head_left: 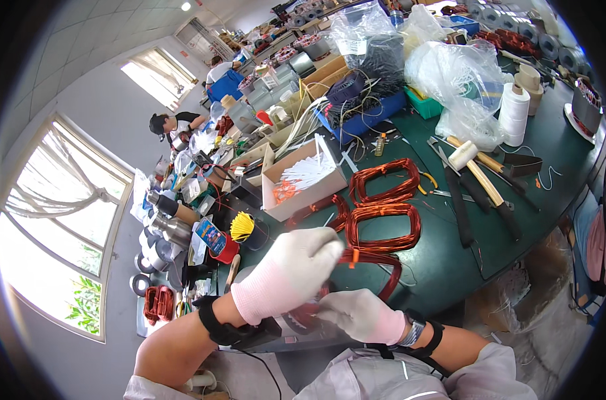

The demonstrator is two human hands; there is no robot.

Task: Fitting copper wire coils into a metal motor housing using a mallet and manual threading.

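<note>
At the center of the frame, the white-gloved left hand (290, 267) is above the near edge of the dark green surface (443, 283), its fingers curled inward; whether they hold anything cannot be told. The right hand (363, 317), also gloved, sits lower and slightly right, its fingers bent toward the left of the frame; their grip cannot be made out. A blurred reddish thing (304, 315) shows just below the left hand, beside the right fingers.

The copper wire coils lie around the center. The nearest coil (395, 275) is partly hidden by the left hand and carries an orange tie (354, 259). Beyond it, the middle coil (383, 244) and the far coil (376, 198) lie one above the other in the frame.

Left of these stands an open white box (311, 197) of white strips (311, 168). Yellow sticks (242, 227) stand bunched at center left. Toward the right lie a white-headed mallet (484, 181) and black-handled tools (458, 213), with a white thread spool (514, 117) upright above them.
</note>
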